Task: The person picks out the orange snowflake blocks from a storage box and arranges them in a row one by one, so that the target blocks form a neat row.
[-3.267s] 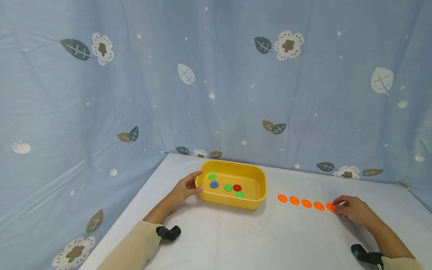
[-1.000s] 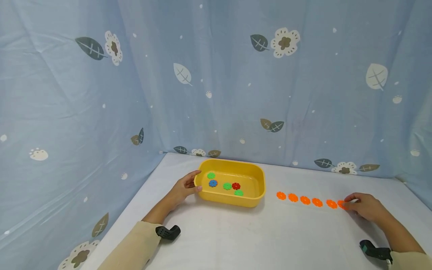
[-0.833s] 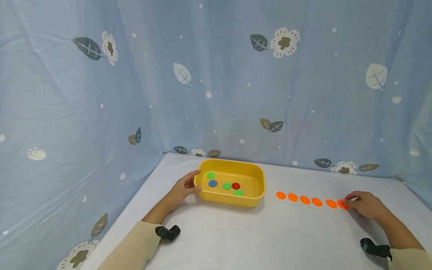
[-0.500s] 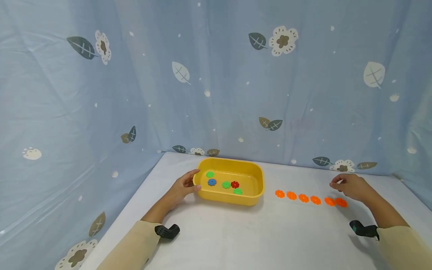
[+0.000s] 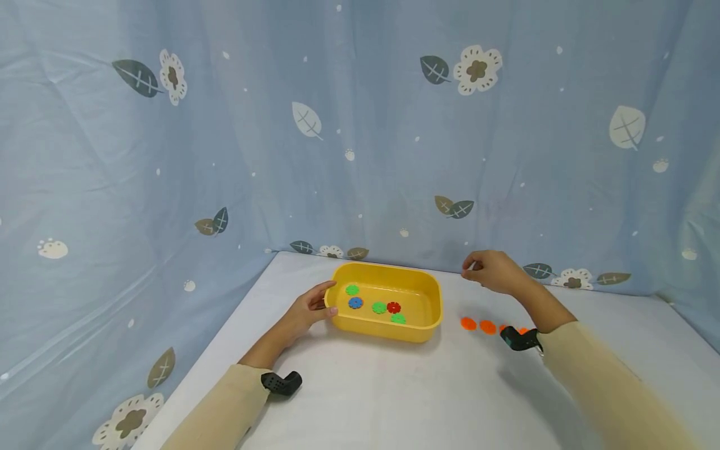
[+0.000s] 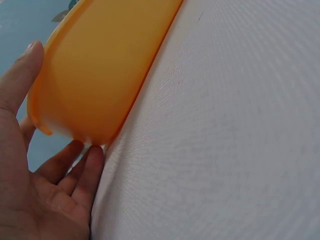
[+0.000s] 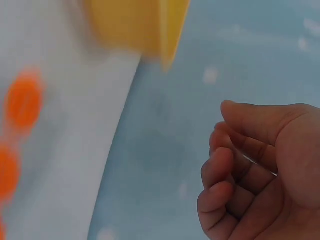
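A yellow plastic tub [image 5: 388, 331] stands on the table, holding several flower-shaped plastic discs: green [image 5: 352, 290], blue [image 5: 355, 303] and red [image 5: 394, 307]. My left hand [image 5: 304, 310] grips its left end; in the left wrist view the thumb lies along the rim of the tub [image 6: 105, 65] and the fingertips touch the end wall. My right hand [image 5: 495, 272] hovers above the table's back, right of the tub. Its fingers are loosely curled and hold nothing, as the right wrist view of this hand [image 7: 255, 175] shows. Orange discs [image 5: 469, 324] lie in a row below it, partly hidden by my forearm.
A patterned blue curtain [image 5: 382, 162] hangs behind the table and along its left side. White cloth [image 5: 394, 394] covers the tabletop. Both wrists wear black devices, one on the left wrist [image 5: 281, 383] and one on the right wrist [image 5: 520, 339].
My right hand has placed another orange disc at the row's right end, let go, lifted, and swung left toward the tub. My left hand and the tub have stayed in place.
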Action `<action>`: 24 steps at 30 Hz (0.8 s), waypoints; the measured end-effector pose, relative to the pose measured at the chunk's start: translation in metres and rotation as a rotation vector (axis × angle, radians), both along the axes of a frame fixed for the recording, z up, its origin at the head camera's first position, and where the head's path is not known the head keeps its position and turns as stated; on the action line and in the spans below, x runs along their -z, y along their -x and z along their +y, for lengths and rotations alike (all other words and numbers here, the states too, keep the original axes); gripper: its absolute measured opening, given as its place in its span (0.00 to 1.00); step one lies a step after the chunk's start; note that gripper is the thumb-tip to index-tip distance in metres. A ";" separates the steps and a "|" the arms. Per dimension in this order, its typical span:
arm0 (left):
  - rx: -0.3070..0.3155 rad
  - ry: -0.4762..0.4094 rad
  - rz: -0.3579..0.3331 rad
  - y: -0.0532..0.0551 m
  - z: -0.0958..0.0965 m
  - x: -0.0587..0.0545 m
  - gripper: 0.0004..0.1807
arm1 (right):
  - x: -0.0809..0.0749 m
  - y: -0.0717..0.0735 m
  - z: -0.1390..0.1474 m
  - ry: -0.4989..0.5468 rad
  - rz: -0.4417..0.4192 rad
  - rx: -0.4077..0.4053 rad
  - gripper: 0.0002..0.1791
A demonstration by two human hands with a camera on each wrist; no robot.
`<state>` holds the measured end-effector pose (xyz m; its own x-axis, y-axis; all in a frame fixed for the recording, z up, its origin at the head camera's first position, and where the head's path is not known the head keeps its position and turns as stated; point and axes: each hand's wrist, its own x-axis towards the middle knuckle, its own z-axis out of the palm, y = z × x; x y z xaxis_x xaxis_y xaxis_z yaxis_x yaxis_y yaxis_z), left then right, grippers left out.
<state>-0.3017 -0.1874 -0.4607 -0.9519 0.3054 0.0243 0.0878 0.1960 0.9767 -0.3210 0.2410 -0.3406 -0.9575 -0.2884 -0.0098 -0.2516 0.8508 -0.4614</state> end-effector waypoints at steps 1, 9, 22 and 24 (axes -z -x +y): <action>0.002 0.000 0.004 0.000 0.000 0.000 0.37 | -0.001 0.002 -0.014 0.006 0.002 -0.015 0.12; 0.048 -0.048 0.036 -0.002 -0.002 -0.003 0.38 | 0.008 0.017 -0.110 0.022 -0.026 -0.143 0.10; 0.071 -0.038 0.018 0.000 -0.001 -0.001 0.38 | 0.060 0.018 -0.207 -0.311 -0.080 -0.431 0.22; 0.075 -0.036 0.011 0.000 -0.002 0.000 0.38 | 0.065 0.017 -0.212 -0.350 -0.021 -0.442 0.20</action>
